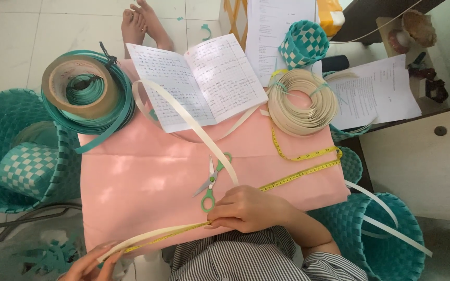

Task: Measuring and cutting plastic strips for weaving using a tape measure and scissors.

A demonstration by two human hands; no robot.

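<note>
Striped fabric [246, 257] of the person's clothing fills the bottom edge, closest to the lens. Just above it, the right hand [248, 208] rests on the near edge of a pink board [147, 177], fingers curled together and pressing a cream strip [147, 237] and a yellow measuring tape [292, 179] down against the board. At the lower left corner the left hand [87, 265] pinches the far end of the same cream strip and tape between closed fingertips, so the two run taut between both hands along the board's front edge.

Green-handled scissors [211, 183] lie on the board just beside the right hand, blades slightly parted, not touched. The cream strip loops back across the board, passing under an open notebook [199, 83] with handwritten pages. Beside the notebook sits a coil of cream strip [302, 101]; on the other side lies a coil of teal strip [92, 112] with a roll of brown tape [76, 80] on top.

Teal woven baskets [6, 151] stand around the board, one holding a teal-and-white chequered basket [27, 166]. Printed sheets [376, 91] lie at the upper right, and bare feet [141, 23] show on the tiled floor beyond.
</note>
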